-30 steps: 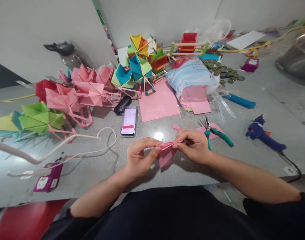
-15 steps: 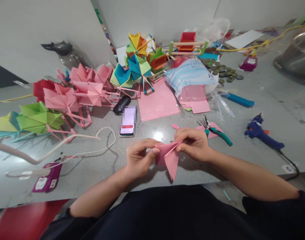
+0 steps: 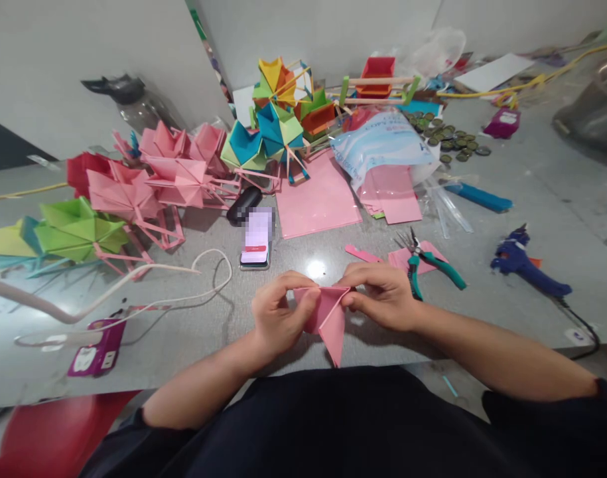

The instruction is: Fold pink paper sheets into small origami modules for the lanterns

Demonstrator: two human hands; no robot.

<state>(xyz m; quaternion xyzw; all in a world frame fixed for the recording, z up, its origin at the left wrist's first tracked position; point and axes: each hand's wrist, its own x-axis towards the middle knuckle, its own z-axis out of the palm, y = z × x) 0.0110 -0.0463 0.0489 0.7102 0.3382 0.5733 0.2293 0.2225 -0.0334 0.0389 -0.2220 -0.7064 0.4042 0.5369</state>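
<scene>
Between my hands is a folded piece of pink paper [image 3: 332, 326], its top edge level and a pointed flap hanging down toward me. My left hand [image 3: 283, 312] pinches its upper left part, thumb in front. At the upper right corner my right hand [image 3: 380, 295] grips it between thumb and fingers. Just beyond the right hand lie pliers [image 3: 435, 262] with teal handles, partly on a pink paper piece [image 3: 400, 259]. A thin pink strip [image 3: 363, 253] rests beside them.
Several folded paper models [image 3: 124, 192] fill the left and back. A phone [image 3: 256, 242], pink sheets [image 3: 318, 199], a plastic paper pack [image 3: 383, 149], a blue cutter [image 3: 479, 197] and a blue glue gun [image 3: 529, 265] lie around. A white cable [image 3: 148, 267] crosses the left side.
Both hands have shifted slightly left with the pink paper. The right hand has come nearer the left, and the paper's top edge is now more level.
</scene>
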